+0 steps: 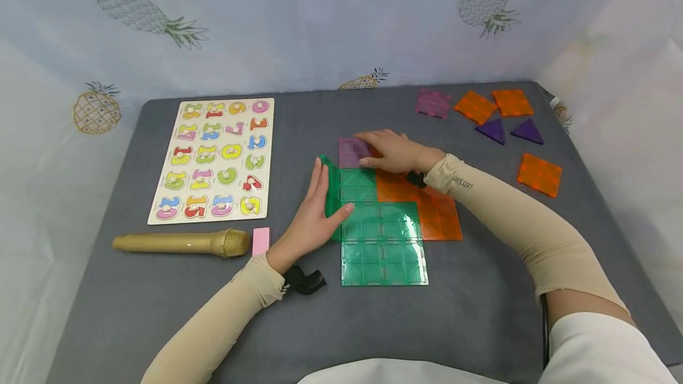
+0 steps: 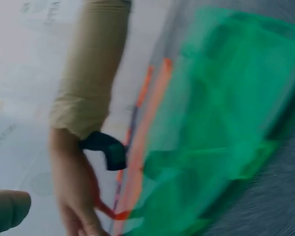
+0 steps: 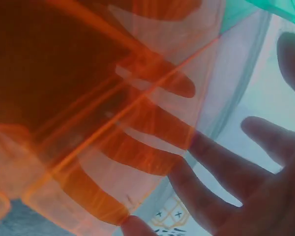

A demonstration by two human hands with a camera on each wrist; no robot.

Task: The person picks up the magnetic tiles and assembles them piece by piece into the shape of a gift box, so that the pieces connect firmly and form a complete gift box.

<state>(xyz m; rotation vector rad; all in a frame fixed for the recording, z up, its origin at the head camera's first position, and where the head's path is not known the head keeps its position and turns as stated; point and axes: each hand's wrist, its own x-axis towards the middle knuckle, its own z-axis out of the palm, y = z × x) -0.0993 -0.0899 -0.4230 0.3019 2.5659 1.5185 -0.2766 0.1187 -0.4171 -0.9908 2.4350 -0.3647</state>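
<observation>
Clear green magnetic tiles [image 1: 384,262] lie joined in a grid at the table's middle. Along their left side a green tile strip [image 1: 332,188] stands tilted up, and my left hand [image 1: 312,218] rests against it with straight fingers. Clear orange tiles [image 1: 441,218] join the green ones on the right. My right hand [image 1: 395,152] reaches over the far part, its fingers extended by a purple tile [image 1: 350,153] and the orange ones. In the right wrist view, those fingers show partly through an orange tile [image 3: 54,73]. The left wrist view is blurred.
Loose orange tiles [image 1: 540,175], purple triangles [image 1: 492,131] and a magenta tile [image 1: 433,103] lie at the far right. On the left are a number puzzle board [image 1: 213,160], a gold microphone [image 1: 181,243] and a pink block [image 1: 261,241]. A patterned curtain [image 1: 320,22] hangs behind.
</observation>
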